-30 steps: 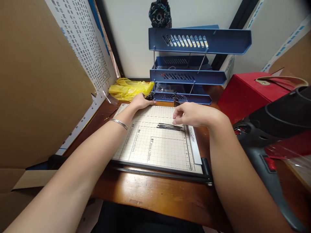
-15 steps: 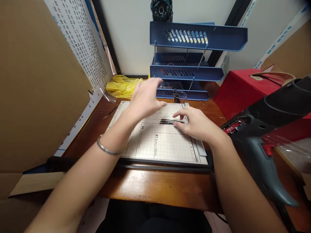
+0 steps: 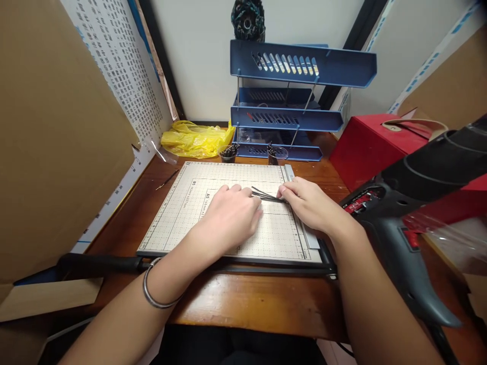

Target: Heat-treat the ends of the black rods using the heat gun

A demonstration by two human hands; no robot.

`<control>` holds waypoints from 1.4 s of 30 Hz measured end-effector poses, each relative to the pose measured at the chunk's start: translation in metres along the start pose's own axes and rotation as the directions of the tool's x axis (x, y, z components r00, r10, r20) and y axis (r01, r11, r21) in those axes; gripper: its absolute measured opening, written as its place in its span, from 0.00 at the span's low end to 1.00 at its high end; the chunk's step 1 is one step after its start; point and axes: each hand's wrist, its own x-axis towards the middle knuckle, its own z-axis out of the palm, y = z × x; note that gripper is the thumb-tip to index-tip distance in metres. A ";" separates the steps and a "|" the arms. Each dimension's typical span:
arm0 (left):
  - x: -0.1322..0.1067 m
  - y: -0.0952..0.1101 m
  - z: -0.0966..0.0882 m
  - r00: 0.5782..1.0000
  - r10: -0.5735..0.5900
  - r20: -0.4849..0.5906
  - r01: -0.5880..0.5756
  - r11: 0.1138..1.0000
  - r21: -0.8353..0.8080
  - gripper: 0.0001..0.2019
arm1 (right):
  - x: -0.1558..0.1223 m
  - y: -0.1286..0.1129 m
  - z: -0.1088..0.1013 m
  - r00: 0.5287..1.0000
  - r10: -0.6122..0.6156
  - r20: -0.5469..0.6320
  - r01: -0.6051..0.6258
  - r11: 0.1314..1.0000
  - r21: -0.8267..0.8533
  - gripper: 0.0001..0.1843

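Observation:
Several thin black cords [image 3: 268, 195] lie bunched at their right ends over the gridded bed of a paper cutter [image 3: 171, 218], their left ends fanned slightly apart. My right hand [image 3: 310, 205] pinches the right ends between thumb and fingers beside the cutter's metal edge strip [image 3: 312, 238]. At the left ends, my left hand [image 3: 230, 218] is closed with its fingers curled down against the cords. Its fingertips are partly hidden, but some cords run in beneath them. The cutter's black handle [image 3: 102, 264] lies low along the front left.
Two clear cups, the left cup [image 3: 228, 154] and right cup [image 3: 274, 154], hold short black pieces behind the cutter. Blue tiered trays [image 3: 304, 63] and a yellow plastic bag [image 3: 194, 142] stand at the back. A heat gun [image 3: 399, 218] and red box [image 3: 369, 147] crowd the right.
My left hand has come down from above the back of the cutter and closed at the cords' left ends. My right hand has drawn its fingers together on the right ends.

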 end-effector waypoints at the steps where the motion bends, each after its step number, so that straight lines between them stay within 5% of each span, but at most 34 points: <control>1: -0.001 0.000 0.000 1.000 -0.003 0.005 0.003 1.000 0.003 0.16 | -0.001 -0.001 0.000 1.000 -0.006 0.016 0.005 1.000 0.016 0.24; 10: 0.002 -0.001 0.007 0.999 -0.039 -0.006 0.038 0.999 -0.017 0.17 | -0.009 -0.021 0.000 0.937 -0.289 0.195 0.248 0.946 0.210 0.19; 14: 0.001 -0.004 0.002 0.997 -0.069 -0.041 0.068 0.997 -0.022 0.18 | -0.007 -0.014 0.000 0.990 -0.139 0.011 0.135 0.973 0.189 0.15; 18: -0.002 -0.010 -0.007 0.987 -0.140 -0.074 0.142 0.990 0.018 0.15 | -0.003 0.001 0.004 0.982 -0.016 -0.189 0.036 0.994 0.104 0.14; 24: -0.003 -0.013 -0.006 0.991 -0.124 0.048 0.124 0.992 -0.003 0.16 | 0.001 0.009 0.016 0.982 -0.153 -0.108 0.150 0.988 -0.036 0.20; 31: -0.003 -0.002 0.006 1.000 0.020 -0.016 -0.021 0.999 -0.035 0.22 | -0.004 -0.003 0.008 0.997 -0.027 -0.066 0.031 0.998 0.052 0.19; 42: -0.004 -0.009 0.005 0.999 0.039 -0.013 -0.039 0.999 0.034 0.15 | -0.005 0.002 0.004 0.992 -0.010 -0.126 0.015 0.999 0.037 0.20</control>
